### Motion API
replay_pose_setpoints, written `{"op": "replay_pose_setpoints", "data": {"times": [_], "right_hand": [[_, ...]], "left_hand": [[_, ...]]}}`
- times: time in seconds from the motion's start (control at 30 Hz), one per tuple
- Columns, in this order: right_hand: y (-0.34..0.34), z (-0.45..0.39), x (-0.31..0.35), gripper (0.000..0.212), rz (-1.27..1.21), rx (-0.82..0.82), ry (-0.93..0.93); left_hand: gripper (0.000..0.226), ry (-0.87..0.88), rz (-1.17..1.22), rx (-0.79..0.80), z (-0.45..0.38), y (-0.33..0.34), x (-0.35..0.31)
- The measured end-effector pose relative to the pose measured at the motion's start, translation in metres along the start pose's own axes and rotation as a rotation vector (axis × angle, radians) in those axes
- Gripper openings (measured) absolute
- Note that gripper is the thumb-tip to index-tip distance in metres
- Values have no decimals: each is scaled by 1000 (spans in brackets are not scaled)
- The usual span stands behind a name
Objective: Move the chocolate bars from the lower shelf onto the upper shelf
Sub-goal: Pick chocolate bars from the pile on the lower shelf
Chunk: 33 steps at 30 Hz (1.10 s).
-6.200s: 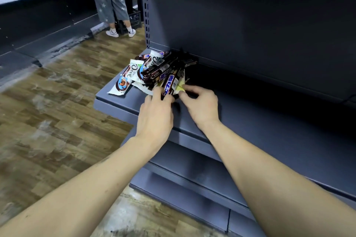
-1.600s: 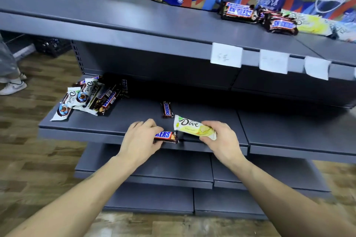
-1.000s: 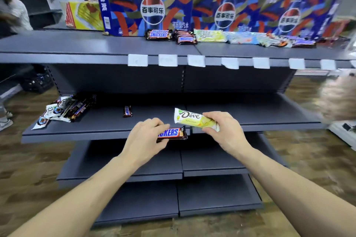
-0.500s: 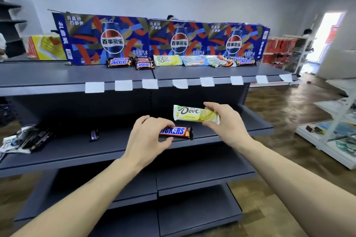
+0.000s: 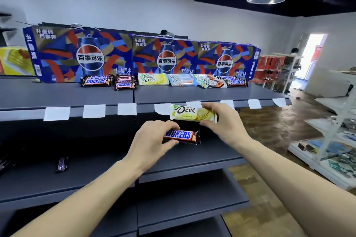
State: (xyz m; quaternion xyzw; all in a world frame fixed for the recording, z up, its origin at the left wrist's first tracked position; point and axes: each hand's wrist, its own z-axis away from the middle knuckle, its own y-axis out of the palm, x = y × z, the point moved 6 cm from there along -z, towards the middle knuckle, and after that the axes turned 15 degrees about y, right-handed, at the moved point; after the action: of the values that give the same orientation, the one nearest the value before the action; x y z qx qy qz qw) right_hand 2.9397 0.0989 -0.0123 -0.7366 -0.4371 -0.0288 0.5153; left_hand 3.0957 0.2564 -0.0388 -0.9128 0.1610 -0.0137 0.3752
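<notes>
Left hand (image 5: pixel 152 140) pinches one Snickers bar (image 5: pixel 182 136) by its left end; right hand (image 5: pixel 224 121) pinches one Dove bar (image 5: pixel 192 114) by its right end. Both bars in air, front of upper shelf (image 5: pixel 63 96) edge, Dove above Snickers. Upper shelf: row of bars (image 5: pixel 163 81) before three Pepsi boxes (image 5: pixel 165 59); exact count unclear. Lower shelf (image 5: pixel 100 169): one small bar (image 5: pixel 61 164), well left of hands.

You have one view only, worn on your head: it looks forward and slightly down, close to the grey shelving, roughly level with the upper shelf's (image 5: pixel 57 94) front edge, both your forearms reaching in from the bottom edge.
</notes>
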Motion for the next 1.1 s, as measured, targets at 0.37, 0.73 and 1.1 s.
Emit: {"op": "replay_pose_setpoints", "data": {"times": [0.37, 0.73, 1.1], "right_hand": [[2, -91, -26, 52, -70, 9, -58], [40, -160, -16, 50, -86, 160, -229], [115, -215, 36, 59, -38, 268, -234]], "left_hand": [[24, 7, -32, -3, -74, 35, 33], [32, -160, -59, -34, -99, 41, 59], [39, -176, -83, -76, -105, 12, 134]]}}
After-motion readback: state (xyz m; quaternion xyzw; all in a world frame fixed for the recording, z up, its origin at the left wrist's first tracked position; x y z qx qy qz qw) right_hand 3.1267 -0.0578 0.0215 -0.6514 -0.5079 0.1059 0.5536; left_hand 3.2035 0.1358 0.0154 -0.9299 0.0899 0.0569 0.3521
